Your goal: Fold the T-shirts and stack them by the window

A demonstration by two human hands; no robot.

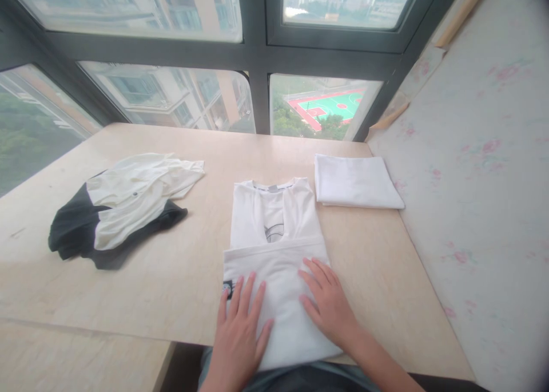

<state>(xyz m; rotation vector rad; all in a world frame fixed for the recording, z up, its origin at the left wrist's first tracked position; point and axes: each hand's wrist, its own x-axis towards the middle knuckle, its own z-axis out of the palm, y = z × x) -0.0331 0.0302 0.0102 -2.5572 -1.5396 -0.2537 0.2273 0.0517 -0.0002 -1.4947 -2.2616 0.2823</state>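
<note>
A white T-shirt (295, 289) lies partly folded on the wooden surface in front of me. Its sides are turned inward and its lower part is folded up, while the collar end points away toward the window. A small dark label patch shows at its left edge. My left hand (241, 326) rests on the lower left of the shirt, fingers spread. On the right part of the folded layer lies my right hand (328, 306), palm down with its fingers apart. Neither hand grips the cloth.
A crumpled white and black garment (132, 200) lies to the left. At the back right, a folded white cloth (358, 181) sits beside the flower-patterned wall (480, 209). Dark-framed windows (255, 54) border the far edge of the pale wooden surface (206, 277).
</note>
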